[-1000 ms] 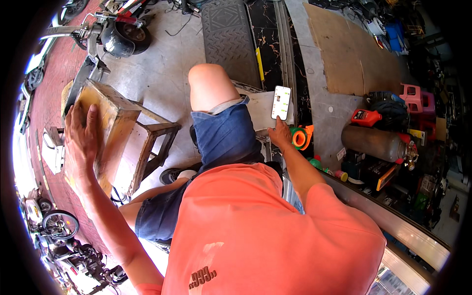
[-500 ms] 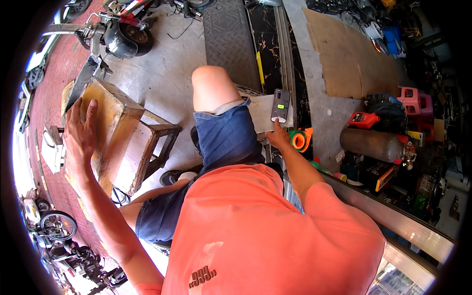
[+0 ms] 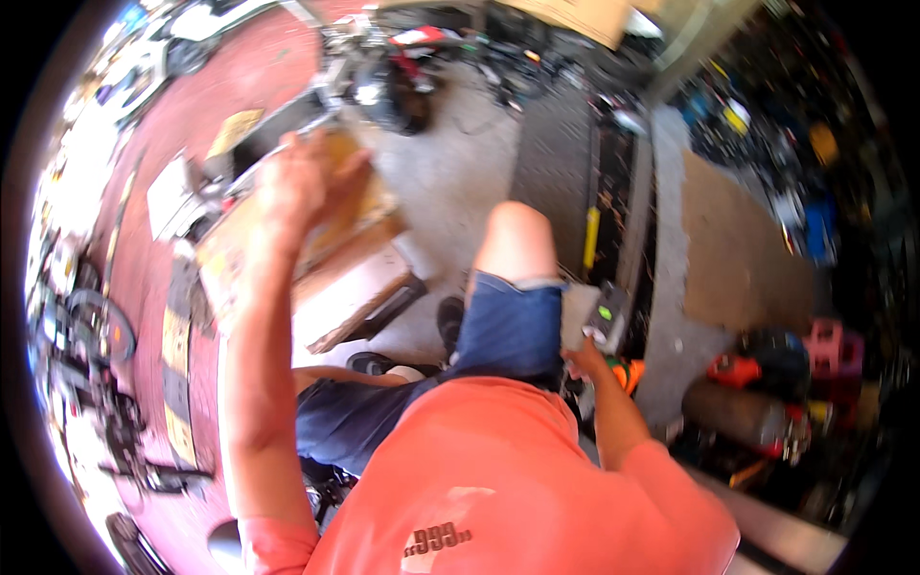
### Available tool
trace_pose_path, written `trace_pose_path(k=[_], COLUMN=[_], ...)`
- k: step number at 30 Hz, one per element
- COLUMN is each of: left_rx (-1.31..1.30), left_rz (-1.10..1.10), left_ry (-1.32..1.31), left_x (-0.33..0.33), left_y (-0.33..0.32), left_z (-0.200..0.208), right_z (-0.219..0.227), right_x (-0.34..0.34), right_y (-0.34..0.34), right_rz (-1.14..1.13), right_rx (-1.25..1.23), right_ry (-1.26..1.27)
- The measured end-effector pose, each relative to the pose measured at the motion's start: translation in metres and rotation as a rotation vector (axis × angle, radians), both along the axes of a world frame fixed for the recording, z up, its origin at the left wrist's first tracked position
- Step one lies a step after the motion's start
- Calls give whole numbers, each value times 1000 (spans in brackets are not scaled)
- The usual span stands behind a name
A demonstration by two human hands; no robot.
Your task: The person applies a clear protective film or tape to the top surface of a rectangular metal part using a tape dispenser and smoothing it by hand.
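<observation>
My left hand (image 3: 305, 182) is raised at the far end of a worn wooden box (image 3: 331, 254), its thumb apart from the fingers. It is blurred, and I cannot tell whether it touches the wood. My right hand (image 3: 585, 364) is beside my right thigh, its index finger stretched toward the pale near end of a dark grey, phone-like device (image 3: 608, 309) with a small green patch. A pale flat sheet (image 3: 577, 305) lies beneath the device. An orange ring-shaped thing (image 3: 628, 374) sits just right of that hand.
A wheel (image 3: 391, 96) of a small vehicle stands beyond the box. A dark ridged mat (image 3: 554, 153) leads to a metal door track (image 3: 638, 225). On the right are a cardboard sheet (image 3: 738, 249), a brown gas cylinder (image 3: 733, 412) and pink stools (image 3: 832, 347). Parked motorbikes (image 3: 101, 383) line the left.
The whole view has shifted, so the scene sits lower and further right. My left hand has lifted and moved along the box, blurred by motion. My right hand stays by the device.
</observation>
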State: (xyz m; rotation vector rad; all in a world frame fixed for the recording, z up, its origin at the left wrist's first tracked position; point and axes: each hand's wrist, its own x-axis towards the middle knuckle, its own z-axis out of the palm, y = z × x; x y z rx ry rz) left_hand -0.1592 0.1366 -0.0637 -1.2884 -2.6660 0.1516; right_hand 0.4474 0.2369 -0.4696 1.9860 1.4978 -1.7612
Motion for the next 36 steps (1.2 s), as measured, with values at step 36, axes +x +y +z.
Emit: trace_pose_path(k=[36], left_rx=[-60], left_rz=[-146], left_ry=[-254], left_x=[-17], left_y=[-20], left_z=[44], right_z=[67], right_x=[-388], right_y=[-141], right_rz=[930], right_rx=[-272], right_ry=[17])
